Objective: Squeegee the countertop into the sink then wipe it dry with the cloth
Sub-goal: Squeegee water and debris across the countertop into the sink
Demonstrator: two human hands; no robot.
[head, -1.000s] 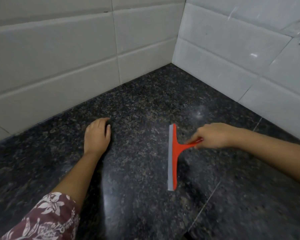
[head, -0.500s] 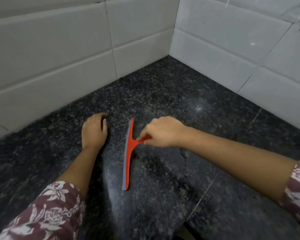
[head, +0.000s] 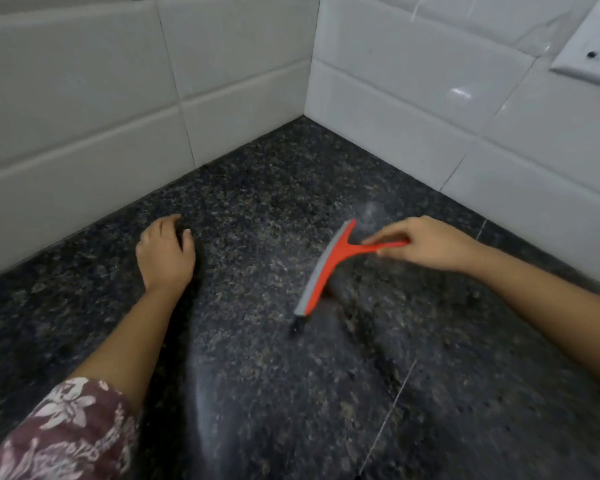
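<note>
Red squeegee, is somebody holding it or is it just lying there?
Held. The right hand pinches the red plastic squeegee by its thin handle.

We are seeing two walls of white rectangular tiles, the left wall point(head: 84, 98) and the right wall point(head: 413, 81), which are meeting in a vertical corner point(head: 311, 57) at the back. Thin dark grout lines are running between the tiles. A white socket plate point(head: 596, 46) is sitting on the right wall, cut off by the frame edge. A light glare point(head: 459, 93) is showing on one right-wall tile.
</note>
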